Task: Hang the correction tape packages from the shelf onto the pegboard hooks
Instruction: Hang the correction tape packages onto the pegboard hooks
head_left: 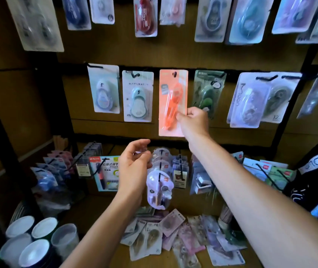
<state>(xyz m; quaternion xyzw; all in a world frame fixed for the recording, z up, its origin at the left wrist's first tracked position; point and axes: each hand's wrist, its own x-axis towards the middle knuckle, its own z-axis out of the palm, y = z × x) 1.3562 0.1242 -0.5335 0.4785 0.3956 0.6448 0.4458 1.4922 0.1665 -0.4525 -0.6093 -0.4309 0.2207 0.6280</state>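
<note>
An orange package point(173, 102), tall and narrow with an orange correction tape under clear blister, hangs upright on the middle hook point(175, 74) of the pegboard point(173, 55), between a pale blue package on its left and a green one on its right. Loose packages point(175, 232) lie overlapping in a flat heap on the near shelf point(104, 207) below.

Bare board point(173, 55) lies open between upper and middle rows. Middle row is crowded: orange package point(172, 102) hangs between pale package point(138, 96) and green package point(208, 91). Lower hooks point(266, 176) project near, obstructing shelf pile point(173, 235).
</note>
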